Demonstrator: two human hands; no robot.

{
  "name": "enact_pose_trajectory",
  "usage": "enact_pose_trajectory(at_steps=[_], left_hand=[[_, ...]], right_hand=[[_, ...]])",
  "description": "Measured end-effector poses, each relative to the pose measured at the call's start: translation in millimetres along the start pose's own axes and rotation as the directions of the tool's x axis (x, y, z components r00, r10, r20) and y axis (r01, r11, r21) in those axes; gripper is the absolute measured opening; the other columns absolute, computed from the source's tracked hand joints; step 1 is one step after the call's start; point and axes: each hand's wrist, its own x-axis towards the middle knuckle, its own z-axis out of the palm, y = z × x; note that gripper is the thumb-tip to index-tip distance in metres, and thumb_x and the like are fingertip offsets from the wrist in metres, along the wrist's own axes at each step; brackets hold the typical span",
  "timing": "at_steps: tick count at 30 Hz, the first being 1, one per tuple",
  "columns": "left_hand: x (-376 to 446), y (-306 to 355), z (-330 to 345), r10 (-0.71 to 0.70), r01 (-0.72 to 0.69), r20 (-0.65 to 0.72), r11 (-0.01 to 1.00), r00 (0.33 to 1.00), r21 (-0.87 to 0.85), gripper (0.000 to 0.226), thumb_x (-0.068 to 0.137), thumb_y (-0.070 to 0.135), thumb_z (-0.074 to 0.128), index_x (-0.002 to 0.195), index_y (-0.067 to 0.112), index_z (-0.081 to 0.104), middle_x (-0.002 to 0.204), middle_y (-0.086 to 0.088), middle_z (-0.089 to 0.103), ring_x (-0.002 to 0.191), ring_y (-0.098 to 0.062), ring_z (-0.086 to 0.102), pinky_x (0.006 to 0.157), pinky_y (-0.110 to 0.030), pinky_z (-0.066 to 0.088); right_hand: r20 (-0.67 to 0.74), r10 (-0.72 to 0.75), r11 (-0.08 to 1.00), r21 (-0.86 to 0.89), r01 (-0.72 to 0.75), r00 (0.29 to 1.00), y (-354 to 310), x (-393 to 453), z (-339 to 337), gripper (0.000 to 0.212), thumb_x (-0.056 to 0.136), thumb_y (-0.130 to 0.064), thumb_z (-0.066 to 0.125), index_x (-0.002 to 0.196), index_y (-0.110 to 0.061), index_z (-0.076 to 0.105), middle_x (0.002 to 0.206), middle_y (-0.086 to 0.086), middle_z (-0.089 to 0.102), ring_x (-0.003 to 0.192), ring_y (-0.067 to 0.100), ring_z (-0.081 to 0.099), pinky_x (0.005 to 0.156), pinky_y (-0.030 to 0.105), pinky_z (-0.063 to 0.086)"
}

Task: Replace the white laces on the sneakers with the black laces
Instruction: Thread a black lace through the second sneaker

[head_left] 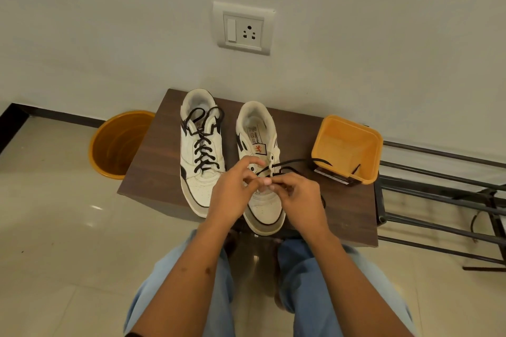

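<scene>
Pale tiled floor and a plain wall with a socket plate [244,28] frame the head view; a dark wooden stool [153,156] stands at centre as a raised work surface. On it, toes toward the person, sit two white sneakers side by side. The left-of-frame sneaker [201,150] is fully threaded with a black lace [203,145]. The right-of-frame sneaker [260,167] is only started, so both hands meet over its lower eyelets: the left hand [232,194] has its fingers curled at the eyelet row, steadying it, while the right hand [298,197] pinches the second black lace [290,165], whose free end trails right into an orange tub [346,149], probably parked close for laces. No white laces are visible. An orange bucket [120,142] waits on the floor at left.
</scene>
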Motion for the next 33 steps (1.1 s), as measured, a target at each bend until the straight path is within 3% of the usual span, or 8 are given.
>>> enact_pose_trajectory(at_steps=[3, 6, 9, 14, 19, 26, 33], left_hand=[[6.2, 0.2, 4.9, -0.122, 0.141, -0.235, 0.988, 0.964, 0.063, 0.027, 0.083, 0.057, 0.067, 0.095, 0.035, 0.060, 0.078, 0.010, 0.064, 0.073, -0.003, 0.061, 0.065, -0.028, 0.049], [11.5, 1.2, 9.4, -0.193, 0.257, -0.322, 0.951, 0.927, 0.171, 0.036, 0.080, 0.063, 0.067, 0.095, 0.030, 0.061, 0.086, 0.012, 0.061, 0.078, -0.004, 0.059, 0.067, -0.030, 0.051], [14.5, 1.5, 12.8, -0.202, 0.271, -0.329, 0.945, 0.922, 0.180, 0.027, 0.086, 0.051, 0.066, 0.097, 0.026, 0.066, 0.088, 0.010, 0.065, 0.082, -0.009, 0.063, 0.073, -0.035, 0.055], [14.8, -5.2, 5.1, -0.204, 0.218, -0.281, 0.976, 0.938, 0.021, 0.014, 0.089, 0.032, 0.068, 0.094, 0.021, 0.075, 0.079, 0.011, 0.069, 0.075, -0.001, 0.064, 0.076, -0.028, 0.056], [16.3, -11.4, -1.1, -0.199, 0.185, -0.239, 0.979, 0.951, -0.081, 0.015, 0.090, 0.024, 0.070, 0.099, 0.014, 0.077, 0.081, 0.012, 0.072, 0.075, 0.006, 0.065, 0.069, -0.007, 0.049], [15.8, -11.9, -1.6, -0.190, 0.172, -0.230, 0.980, 0.955, -0.095, 0.016, 0.091, 0.022, 0.068, 0.102, 0.013, 0.076, 0.080, 0.014, 0.070, 0.074, 0.014, 0.062, 0.067, -0.002, 0.044], [15.2, -11.4, -1.9, -0.186, 0.166, -0.233, 0.981, 0.955, -0.104, 0.015, 0.091, 0.021, 0.068, 0.100, 0.012, 0.076, 0.081, 0.012, 0.071, 0.074, 0.011, 0.064, 0.065, -0.002, 0.044]], right_hand=[[-0.077, 0.070, 0.997, -0.036, -0.073, 0.995, 3.7, 1.4, 1.8, 0.012, 0.087, -0.009, 0.068, 0.096, -0.015, 0.074, 0.090, -0.004, 0.068, 0.082, 0.008, 0.061, 0.077, 0.026, 0.052], [-0.114, 0.038, 0.994, -0.095, -0.048, 0.993, 4.7, 3.9, 7.0, 0.012, 0.089, -0.012, 0.066, 0.100, -0.015, 0.072, 0.093, -0.004, 0.064, 0.080, 0.009, 0.057, 0.075, 0.029, 0.052], [-0.112, -0.047, 0.973, -0.228, 0.020, 0.993, 4.8, 10.8, 15.2, 0.014, 0.091, -0.017, 0.065, 0.103, -0.018, 0.071, 0.095, -0.003, 0.062, 0.086, 0.015, 0.054, 0.081, 0.032, 0.046], [-0.121, -0.133, 0.917, -0.391, 0.076, 0.984, 1.6, 25.4, 28.7, 0.013, 0.090, -0.021, 0.066, 0.102, -0.019, 0.072, 0.093, -0.002, 0.063, 0.088, 0.020, 0.052, 0.077, 0.035, 0.038], [-0.093, -0.179, 0.895, -0.430, 0.123, 0.979, 1.7, 29.9, 36.0, 0.012, 0.088, -0.023, 0.069, 0.099, -0.020, 0.073, 0.092, -0.003, 0.060, 0.093, 0.019, 0.046, 0.077, 0.031, 0.028], [-0.030, -0.198, 0.870, -0.465, 0.162, 0.980, 1.0, 31.3, 37.7, 0.010, 0.090, -0.019, 0.066, 0.097, -0.016, 0.072, 0.095, 0.001, 0.060, 0.096, 0.023, 0.048, 0.079, 0.034, 0.031], [-0.015, -0.206, 0.847, -0.503, 0.171, 0.978, -3.4, 31.1, 37.6, 0.008, 0.088, -0.017, 0.067, 0.093, -0.015, 0.072, 0.095, 0.003, 0.062, 0.093, 0.025, 0.051, 0.076, 0.039, 0.039]])
